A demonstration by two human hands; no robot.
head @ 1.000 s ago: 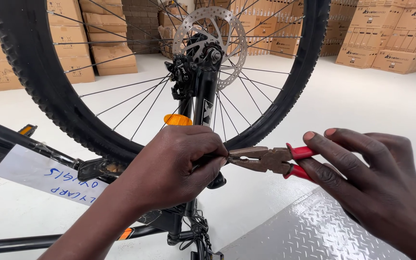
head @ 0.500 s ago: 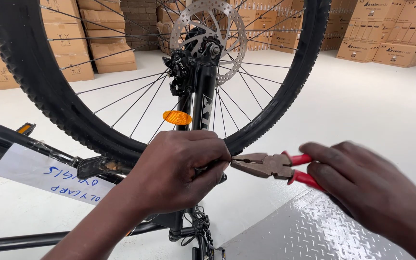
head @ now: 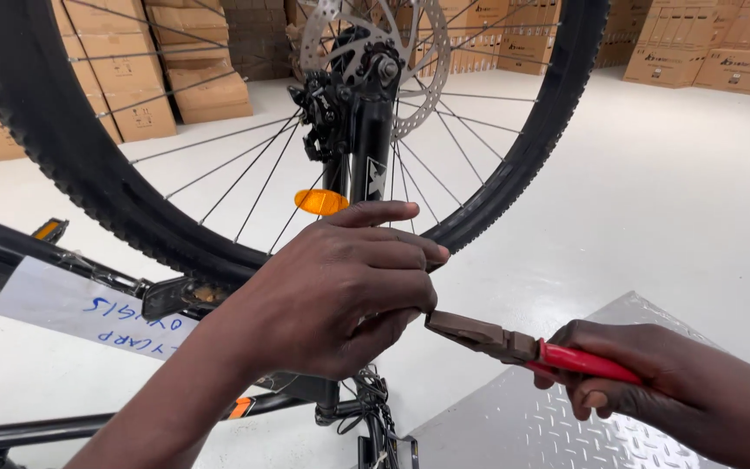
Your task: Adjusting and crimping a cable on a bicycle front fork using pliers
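Red-handled pliers (head: 514,346) gripped in my right hand (head: 653,382) | left hand (head: 340,291) curled, pinching something hidden below the fork (head: 371,148) | I keep the nose steady, squeeze slowly.

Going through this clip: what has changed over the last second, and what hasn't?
The right hand has dropped lower and drawn back to the right, taking the red-handled pliers down with it; their nose now sits just under the left hand's fingers rather than beside them. The left hand stays closed in front of the fork. Wheel, orange reflector and boxes are unchanged.
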